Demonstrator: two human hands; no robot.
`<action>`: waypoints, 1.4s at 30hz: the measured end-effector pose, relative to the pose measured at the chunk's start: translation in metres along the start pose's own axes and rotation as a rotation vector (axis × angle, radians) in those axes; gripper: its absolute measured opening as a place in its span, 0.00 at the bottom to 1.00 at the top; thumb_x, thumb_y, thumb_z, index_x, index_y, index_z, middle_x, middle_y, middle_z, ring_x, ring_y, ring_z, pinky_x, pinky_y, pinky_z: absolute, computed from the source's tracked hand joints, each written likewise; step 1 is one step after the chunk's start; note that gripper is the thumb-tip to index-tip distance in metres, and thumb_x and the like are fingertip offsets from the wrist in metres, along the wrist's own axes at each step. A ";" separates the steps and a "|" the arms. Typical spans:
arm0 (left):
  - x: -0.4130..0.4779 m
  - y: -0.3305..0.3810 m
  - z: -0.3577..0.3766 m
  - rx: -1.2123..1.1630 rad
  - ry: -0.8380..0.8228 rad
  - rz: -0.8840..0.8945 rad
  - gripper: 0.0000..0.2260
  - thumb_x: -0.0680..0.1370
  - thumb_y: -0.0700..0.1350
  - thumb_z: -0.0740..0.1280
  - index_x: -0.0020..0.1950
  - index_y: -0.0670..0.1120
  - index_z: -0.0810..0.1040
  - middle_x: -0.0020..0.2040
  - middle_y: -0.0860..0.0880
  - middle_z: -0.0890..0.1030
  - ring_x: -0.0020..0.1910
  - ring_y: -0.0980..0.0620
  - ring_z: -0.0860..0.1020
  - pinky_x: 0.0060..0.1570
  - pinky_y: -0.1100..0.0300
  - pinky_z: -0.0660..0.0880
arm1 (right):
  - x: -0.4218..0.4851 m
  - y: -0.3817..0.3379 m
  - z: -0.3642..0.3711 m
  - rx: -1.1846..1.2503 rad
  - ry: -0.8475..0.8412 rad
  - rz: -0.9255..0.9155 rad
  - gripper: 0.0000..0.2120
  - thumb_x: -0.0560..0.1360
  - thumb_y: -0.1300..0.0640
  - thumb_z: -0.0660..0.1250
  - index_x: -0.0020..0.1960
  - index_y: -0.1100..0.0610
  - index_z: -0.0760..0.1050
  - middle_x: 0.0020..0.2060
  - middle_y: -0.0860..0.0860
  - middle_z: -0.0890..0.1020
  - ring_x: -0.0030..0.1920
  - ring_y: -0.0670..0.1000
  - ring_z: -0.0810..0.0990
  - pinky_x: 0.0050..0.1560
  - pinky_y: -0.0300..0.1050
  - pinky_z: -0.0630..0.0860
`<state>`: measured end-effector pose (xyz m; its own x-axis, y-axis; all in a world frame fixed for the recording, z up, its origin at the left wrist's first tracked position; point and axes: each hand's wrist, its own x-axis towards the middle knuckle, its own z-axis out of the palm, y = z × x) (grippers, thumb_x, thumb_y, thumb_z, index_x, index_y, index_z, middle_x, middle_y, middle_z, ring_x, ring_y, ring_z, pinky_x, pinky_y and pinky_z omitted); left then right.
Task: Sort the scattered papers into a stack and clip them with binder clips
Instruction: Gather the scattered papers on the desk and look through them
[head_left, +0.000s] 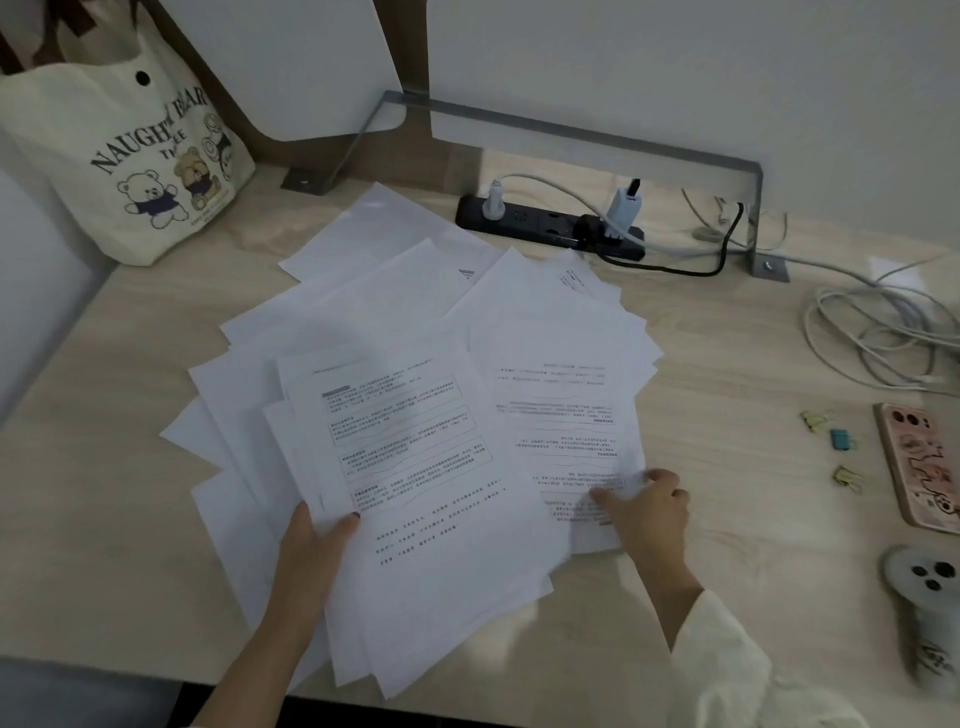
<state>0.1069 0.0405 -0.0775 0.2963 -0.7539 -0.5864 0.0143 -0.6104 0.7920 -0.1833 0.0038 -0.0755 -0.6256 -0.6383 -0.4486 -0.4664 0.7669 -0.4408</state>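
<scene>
Several white printed sheets (415, 322) lie fanned and overlapping across the middle of the wooden desk (727, 597). My left hand (317, 540) grips a bundle of sheets (431, 499) at its lower left edge, thumb on top. My right hand (649, 504) pinches the lower part of a printed sheet (566, 415) lying to the right of that bundle. Three small binder clips lie apart at the right: a yellow one (811, 419), a teal one (841, 439) and another yellow one (848, 479).
A phone in a pink case (919, 462) and a grey controller (924, 603) lie at the right edge. A black power strip (550, 223) with plugs and coiled cables (872, 338) sits at the back. A printed tote bag (130, 156) stands back left.
</scene>
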 end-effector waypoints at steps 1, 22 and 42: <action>-0.001 0.002 0.001 0.022 0.004 0.013 0.16 0.77 0.40 0.64 0.64 0.50 0.69 0.55 0.50 0.74 0.54 0.50 0.72 0.54 0.57 0.67 | 0.002 0.000 0.001 0.055 -0.023 0.033 0.33 0.67 0.54 0.74 0.64 0.64 0.62 0.61 0.63 0.72 0.60 0.64 0.72 0.56 0.57 0.72; -0.002 0.020 -0.033 0.068 0.036 0.039 0.17 0.78 0.36 0.57 0.64 0.47 0.71 0.57 0.49 0.76 0.58 0.48 0.72 0.58 0.55 0.65 | 0.001 0.002 -0.057 0.925 -0.424 -0.079 0.11 0.78 0.62 0.59 0.56 0.53 0.75 0.51 0.49 0.82 0.47 0.49 0.83 0.41 0.40 0.81; 0.021 0.017 -0.039 -0.109 0.002 -0.122 0.12 0.80 0.52 0.57 0.53 0.50 0.78 0.52 0.45 0.81 0.51 0.45 0.78 0.54 0.51 0.73 | -0.002 -0.140 -0.061 -1.055 0.225 -1.000 0.14 0.76 0.60 0.55 0.60 0.52 0.70 0.53 0.53 0.77 0.56 0.55 0.72 0.56 0.48 0.65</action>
<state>0.1503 0.0232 -0.0698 0.2882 -0.6751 -0.6791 0.1534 -0.6675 0.7286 -0.1551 -0.0979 0.0350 0.1891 -0.9729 -0.1333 -0.9225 -0.2226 0.3152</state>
